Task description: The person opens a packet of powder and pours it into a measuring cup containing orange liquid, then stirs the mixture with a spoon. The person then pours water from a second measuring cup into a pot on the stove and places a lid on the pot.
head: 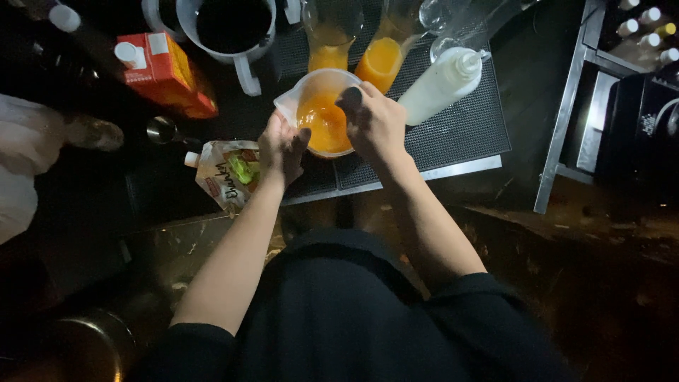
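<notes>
While both forearms stretch out over the dark bench, the left hand clasps the near rim of a clear plastic jug with orange liquid inside, and the right hand grips its right side, thumb over the edge. The jug sits on a black ribbed mat. Just left lies a foil pouch. Beyond stand two glasses of orange juice, a white squeeze bottle and a red carton.

— What do you see around you?
— A dim room: a dark surface under a black ribbed mat, and at your right a grey metal rack over scuffed brown floor.
</notes>
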